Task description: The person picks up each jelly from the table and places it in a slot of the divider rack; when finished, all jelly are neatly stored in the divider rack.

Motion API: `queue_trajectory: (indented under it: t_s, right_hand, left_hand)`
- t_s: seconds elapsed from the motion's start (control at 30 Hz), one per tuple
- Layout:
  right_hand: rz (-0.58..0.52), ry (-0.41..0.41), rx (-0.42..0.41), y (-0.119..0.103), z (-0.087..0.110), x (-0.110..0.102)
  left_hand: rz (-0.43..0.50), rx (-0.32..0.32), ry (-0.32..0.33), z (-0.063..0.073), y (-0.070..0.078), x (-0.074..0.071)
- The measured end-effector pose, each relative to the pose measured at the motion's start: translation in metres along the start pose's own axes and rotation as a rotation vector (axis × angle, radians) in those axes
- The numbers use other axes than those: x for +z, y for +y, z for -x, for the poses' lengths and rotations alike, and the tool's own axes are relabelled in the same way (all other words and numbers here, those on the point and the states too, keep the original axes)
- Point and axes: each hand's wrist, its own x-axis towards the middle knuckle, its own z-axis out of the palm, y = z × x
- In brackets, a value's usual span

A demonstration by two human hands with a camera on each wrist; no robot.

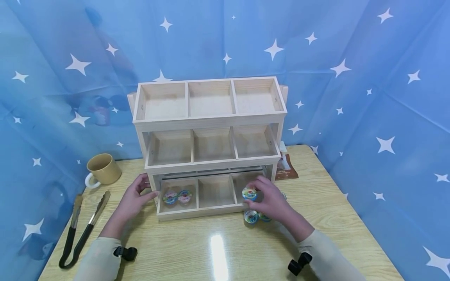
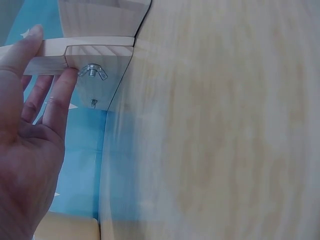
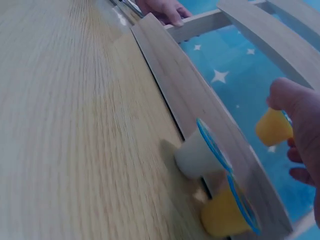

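Observation:
A three-tier wooden rack (image 1: 211,121) stands on the table, each tier divided into three compartments. My left hand (image 1: 133,198) holds the rack's left side low down, thumb and fingers on either side of a wooden bar (image 2: 50,48) near a wing nut. My right hand (image 1: 270,199) pinches a small lidded jelly cup (image 1: 249,193), orange in the right wrist view, over the bottom tier's right compartment. Two jelly cups (image 1: 177,197) lie in that tier's left compartment. On the table by its front right corner stand a whitish cup (image 3: 197,155) and an orange cup (image 3: 225,215).
A tan mug (image 1: 107,171) with a white handle stands at the back left. Black-handled tongs (image 1: 84,232) lie at the left edge. Behind the rack's right side is a brown packet (image 1: 286,168). A blue star-patterned curtain (image 1: 225,39) surrounds the table (image 1: 175,249).

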Motion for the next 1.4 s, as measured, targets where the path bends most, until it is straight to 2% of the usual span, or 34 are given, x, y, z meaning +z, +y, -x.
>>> queue_trajectory:
  t_s: [0.2,0.4,0.57,1.03,1.4]
  right_hand:
    - [0.001,-0.053,0.012,-0.011,-0.016,0.014]
    - [-0.011,-0.112,-0.041,-0.021,-0.033,0.027]
    - [0.046,-0.192,-0.082,-0.027,-0.047,0.037]
    - [0.124,-0.371,-0.108,-0.037,-0.079,0.066]
    - [0.132,-0.414,-0.15,-0.034,-0.095,0.088]
  left_hand:
    - [-0.006,-0.004,0.003,-0.001,0.001,0.0]
    - [-0.005,-0.002,0.003,-0.001,0.0,0.0]
    - [-0.004,0.003,0.001,-0.002,-0.001,0.001]
    - [-0.003,-0.001,0.005,0.0,0.0,0.001]
    - [-0.002,0.024,0.009,-0.002,-0.001,0.001]
